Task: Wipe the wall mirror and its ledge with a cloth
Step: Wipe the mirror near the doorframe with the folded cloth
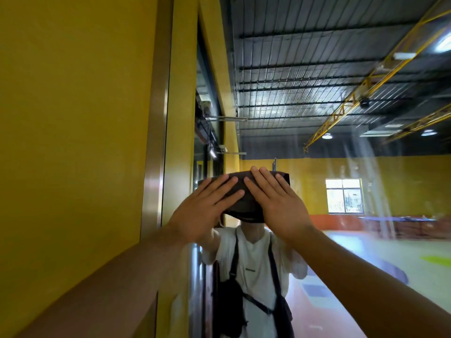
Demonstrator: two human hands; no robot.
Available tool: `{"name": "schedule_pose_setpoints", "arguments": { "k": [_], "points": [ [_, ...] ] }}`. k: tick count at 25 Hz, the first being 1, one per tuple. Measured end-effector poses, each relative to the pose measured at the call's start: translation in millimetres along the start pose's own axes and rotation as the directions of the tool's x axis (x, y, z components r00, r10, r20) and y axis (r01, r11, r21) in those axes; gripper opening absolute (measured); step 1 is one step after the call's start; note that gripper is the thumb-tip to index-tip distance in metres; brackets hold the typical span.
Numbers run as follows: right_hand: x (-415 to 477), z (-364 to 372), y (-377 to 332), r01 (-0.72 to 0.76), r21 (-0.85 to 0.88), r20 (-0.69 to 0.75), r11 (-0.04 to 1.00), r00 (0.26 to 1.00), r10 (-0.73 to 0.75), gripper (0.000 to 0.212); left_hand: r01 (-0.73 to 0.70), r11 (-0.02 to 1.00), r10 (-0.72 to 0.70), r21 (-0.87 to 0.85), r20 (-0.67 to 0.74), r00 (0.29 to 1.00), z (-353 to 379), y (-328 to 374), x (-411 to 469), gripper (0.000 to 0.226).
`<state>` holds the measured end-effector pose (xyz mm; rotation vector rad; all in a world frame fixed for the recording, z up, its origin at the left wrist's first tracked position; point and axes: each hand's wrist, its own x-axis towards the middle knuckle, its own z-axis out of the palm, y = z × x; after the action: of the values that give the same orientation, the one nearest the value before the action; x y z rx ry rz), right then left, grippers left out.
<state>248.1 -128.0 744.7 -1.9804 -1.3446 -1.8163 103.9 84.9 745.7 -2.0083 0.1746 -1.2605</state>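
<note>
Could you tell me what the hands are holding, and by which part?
A dark cloth, pressed flat against the mirror: left hand on its left half, right hand on its right, neither gripping.

Left hand (207, 211), right hand (277, 203) — flat on cloth (244, 211).

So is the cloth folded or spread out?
Folded: the cloth is a compact pad with layered lower edges, pressed against the mirror.

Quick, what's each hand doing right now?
Left hand: open, fingers flat, pressing the dark cloth against the mirror.
Right hand: open, pressing the same cloth.
</note>
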Motion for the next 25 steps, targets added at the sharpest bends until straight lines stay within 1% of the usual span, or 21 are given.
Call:
{"name": "schedule_pose_setpoints", "arguments": {
  "k": [2,3,5,9,11,13,14,15,17,18,19,21,22,24,25],
  "points": [
    [37.0,-9.3,20.3,-0.005,0.012,-0.007,1.000,1.000,0.005,0.067,0.011,1.000,-0.012,-0.022,-0.047,0.999,-7.7,-24.8,33.0,0.073],
    [54.0,-15.2,30.5,-0.005,0.025,0.002,1.000,1.000,0.005,0.069,0.022,0.999,-0.024,-0.030,-0.061,0.998,-11.8,-35.4,49.2,0.069],
    [81.9,-27.0,46.5,-0.010,0.056,0.032,0.998,0.999,0.008,0.074,0.032,0.998,-0.035,-0.044,-0.068,0.997,-20.1,-54.7,74.9,0.068],
    [106.4,-39.2,76.0,-0.015,0.044,0.036,0.999,0.999,0.013,0.062,0.034,0.994,-0.042,-0.100,-0.076,0.996,-25.1,-73.2,115.0,0.082],
    [103.7,-41.2,96.9,-0.007,0.050,0.024,0.999,1.000,0.006,0.059,0.026,0.987,-0.038,-0.159,-0.078,0.996,-25.8,-66.8,136.2,0.079],
    [98.9,-44.4,121.0,-0.008,0.051,0.031,0.999,0.999,0.006,0.060,0.003,0.975,-0.017,-0.223,-0.063,0.998,-28.1,-55.7,156.5,0.070],
    [96.4,-46.5,130.5,-0.012,0.044,0.044,0.999,0.999,0.010,0.058,0.012,0.961,-0.029,-0.276,-0.056,0.998,-31.5,-48.8,163.9,0.065],
    [92.5,-48.6,137.3,-0.017,0.031,0.062,0.999,0.998,0.015,0.057,0.043,0.934,-0.065,-0.354,-0.050,0.997,-35.9,-40.5,169.8,0.062],
    [87.9,-56.0,141.4,-0.033,0.044,0.075,0.998,0.997,0.030,0.055,0.143,0.847,-0.203,-0.512,-0.062,0.977,-48.9,-23.2,177.6,0.054],
    [86.1,-63.9,137.1,-0.073,0.086,0.090,0.994,0.994,0.065,0.055,0.188,0.806,-0.279,-0.561,-0.080,0.957,-53.9,-13.8,180.5,0.049],
    [84.3,-72.1,131.0,-0.136,0.137,0.095,0.981,0.988,0.123,0.054,0.226,0.788,-0.340,-0.572,-0.098,0.935,-57.8,-4.5,182.9,0.045],
    [80.4,-78.9,121.3,-0.252,0.228,0.099,0.941,0.967,0.235,0.051,0.279,0.828,-0.379,-0.486,-0.120,0.918,-56.3,12.9,182.6,0.037],
    [76.0,-78.1,117.2,-0.268,0.243,0.080,0.932,0.963,0.256,0.051,0.297,0.859,-0.373,-0.417,-0.111,0.921,-51.9,20.2,180.7,0.039],
    [57.8,-60.7,110.4,-0.206,0.173,-0.001,0.963,0.978,0.210,0.058,0.361,0.887,-0.389,-0.287,-0.043,0.920,-38.8,37.6,175.9,0.052],
    [46.4,-47.4,108.6,-0.170,0.109,-0.029,0.979,0.984,0.174,0.061,0.407,0.878,-0.425,-0.251,-0.020,0.905,-31.9,47.6,174.2,0.056]
  ]
}}
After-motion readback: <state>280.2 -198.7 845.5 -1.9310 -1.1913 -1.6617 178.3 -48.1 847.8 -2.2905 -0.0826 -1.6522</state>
